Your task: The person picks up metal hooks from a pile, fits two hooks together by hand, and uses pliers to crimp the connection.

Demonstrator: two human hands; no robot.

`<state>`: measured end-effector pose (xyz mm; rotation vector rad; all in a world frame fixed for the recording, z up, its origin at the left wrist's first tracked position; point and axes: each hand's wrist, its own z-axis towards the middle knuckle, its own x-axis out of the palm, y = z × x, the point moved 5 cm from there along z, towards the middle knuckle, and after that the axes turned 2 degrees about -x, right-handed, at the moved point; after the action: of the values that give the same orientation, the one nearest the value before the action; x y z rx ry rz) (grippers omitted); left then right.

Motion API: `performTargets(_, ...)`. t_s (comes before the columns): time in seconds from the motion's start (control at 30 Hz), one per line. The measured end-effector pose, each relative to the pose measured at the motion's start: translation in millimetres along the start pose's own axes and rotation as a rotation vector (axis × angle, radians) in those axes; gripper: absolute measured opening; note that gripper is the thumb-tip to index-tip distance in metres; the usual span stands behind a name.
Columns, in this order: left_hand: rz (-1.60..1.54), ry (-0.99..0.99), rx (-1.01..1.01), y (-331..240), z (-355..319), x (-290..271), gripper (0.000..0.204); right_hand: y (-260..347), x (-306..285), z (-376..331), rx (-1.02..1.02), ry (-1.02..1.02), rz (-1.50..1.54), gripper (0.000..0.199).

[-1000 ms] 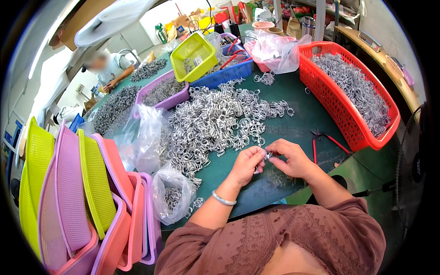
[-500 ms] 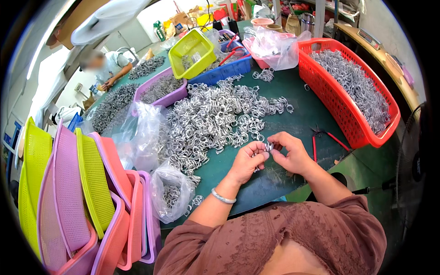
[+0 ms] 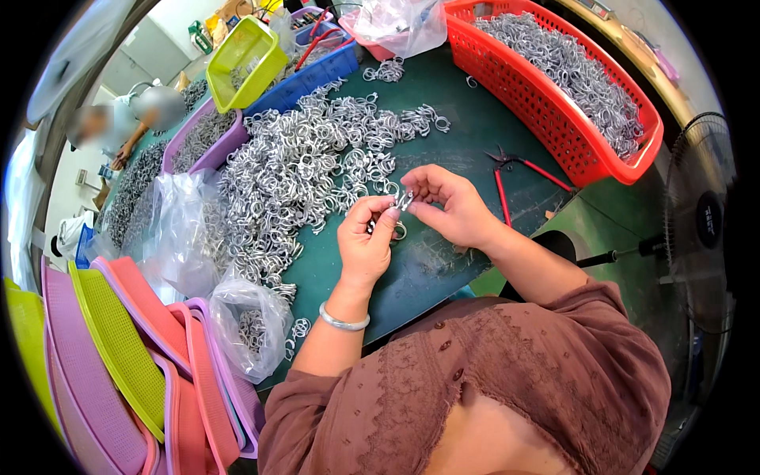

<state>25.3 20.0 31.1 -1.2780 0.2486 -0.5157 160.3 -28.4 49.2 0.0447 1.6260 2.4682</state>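
Observation:
My left hand [image 3: 364, 241] and my right hand [image 3: 450, 207] meet over the dark green table [image 3: 475, 127], both pinching a small silver metal clip [image 3: 404, 201] between the fingertips. A second metal ring hangs just below my left fingers. A large heap of the same silver clips [image 3: 301, 170] spreads over the table just beyond and to the left of my hands. A silver bangle sits on my left wrist.
A red basket [image 3: 554, 119] full of clips stands at the right. Red-handled pliers [image 3: 514, 178] lie beside my right hand. Plastic bags [image 3: 249, 321] with clips, stacked pink, purple and yellow baskets [image 3: 119, 356] at left. Yellow, blue and purple baskets behind. Another person sits far left. A fan [image 3: 701, 222] stands right.
My head has leaned closer, so the hands look larger. Both hands stay together on the clip, fingers shifting slightly on it.

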Motion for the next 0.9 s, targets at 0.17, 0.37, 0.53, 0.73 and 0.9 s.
performTargets(0.17,0.127,-0.025,0.129,-2,0,-2,0.01,-7,3,2,0.095,0.014,0.203,0.025)
performTargets(0.37,0.053,-0.06,0.083,-4,-3,1,0.013,-8,2,2,0.061,-0.02,0.158,0.021)
performTargets(0.53,0.019,-0.07,0.011,-4,-3,0,0.013,-10,4,1,0.081,-0.026,0.19,0.017)
performTargets(0.73,-0.085,-0.051,-0.086,0,-2,-1,0.015,-2,3,1,0.048,-0.001,0.144,0.014)
performTargets(0.9,-0.171,-0.044,-0.117,4,-1,-2,0.015,-1,1,0,0.037,0.001,0.103,0.013)
